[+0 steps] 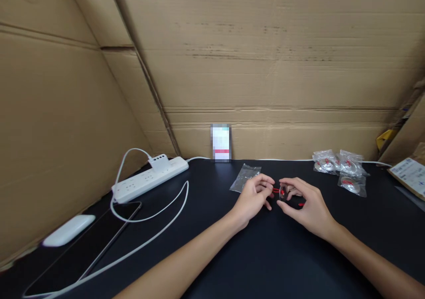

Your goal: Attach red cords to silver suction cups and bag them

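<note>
My right hand [307,206] holds a round clear disc [283,192] on edge between thumb and fingers. A thin red cord [276,190] runs from the disc toward my left hand [254,197], whose thumb and fingertips are closed on its other end. A short red piece [301,204] shows below my right fingers; I cannot tell what it belongs to. Just behind my left hand, a flat clear plastic bag [245,178] lies on the black tabletop.
Several clear bags [351,184] with round discs and red cords lie back right. A phone with a lit screen [221,143] leans against the cardboard wall [282,86]. Leftward are a power strip [151,179], a white cable [159,235], a dark tablet-like device [86,250] and a white case [69,230].
</note>
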The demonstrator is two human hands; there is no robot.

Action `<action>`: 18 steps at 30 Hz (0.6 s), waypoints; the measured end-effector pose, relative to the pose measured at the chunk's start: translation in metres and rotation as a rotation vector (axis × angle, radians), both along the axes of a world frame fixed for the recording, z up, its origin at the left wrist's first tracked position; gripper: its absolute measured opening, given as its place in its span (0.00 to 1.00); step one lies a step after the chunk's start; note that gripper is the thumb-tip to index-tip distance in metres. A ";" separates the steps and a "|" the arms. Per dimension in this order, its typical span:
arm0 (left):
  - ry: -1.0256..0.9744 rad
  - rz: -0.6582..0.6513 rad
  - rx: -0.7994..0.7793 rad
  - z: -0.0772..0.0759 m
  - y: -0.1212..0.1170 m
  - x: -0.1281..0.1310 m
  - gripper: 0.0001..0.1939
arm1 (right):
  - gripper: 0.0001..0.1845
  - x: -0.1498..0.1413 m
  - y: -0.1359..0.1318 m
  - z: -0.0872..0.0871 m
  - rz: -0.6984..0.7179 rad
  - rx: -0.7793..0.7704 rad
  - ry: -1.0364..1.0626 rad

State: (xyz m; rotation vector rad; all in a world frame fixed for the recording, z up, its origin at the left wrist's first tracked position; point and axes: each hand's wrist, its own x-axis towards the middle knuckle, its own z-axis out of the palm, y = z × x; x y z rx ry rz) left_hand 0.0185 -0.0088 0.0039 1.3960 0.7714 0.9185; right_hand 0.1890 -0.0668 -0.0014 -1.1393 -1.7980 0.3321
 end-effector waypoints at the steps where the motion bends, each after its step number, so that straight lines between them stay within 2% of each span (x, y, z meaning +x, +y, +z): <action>1: 0.020 0.029 0.029 0.002 -0.001 0.000 0.08 | 0.22 0.000 0.000 0.001 -0.010 0.014 -0.029; 3: 0.068 0.041 0.102 0.006 -0.003 -0.001 0.11 | 0.22 0.001 -0.001 0.003 -0.029 0.040 -0.078; 5: 0.113 -0.014 0.169 0.007 -0.006 0.000 0.12 | 0.22 0.000 -0.002 0.003 -0.034 0.060 -0.106; 7: 0.154 -0.074 0.234 0.006 -0.009 0.001 0.10 | 0.22 0.000 -0.003 0.002 -0.022 0.062 -0.115; 10: 0.222 -0.095 0.332 0.001 -0.008 0.001 0.07 | 0.25 0.002 -0.003 0.002 0.018 0.047 -0.136; 12: 0.271 -0.080 0.384 -0.001 -0.004 -0.001 0.07 | 0.22 0.009 0.000 0.005 0.017 0.034 -0.171; 15: 0.379 0.004 0.479 -0.001 0.006 -0.009 0.08 | 0.10 0.031 0.006 0.014 -0.067 0.001 -0.231; 18: 0.557 0.053 0.595 0.004 0.012 -0.017 0.09 | 0.10 0.058 0.013 0.019 -0.087 -0.061 -0.381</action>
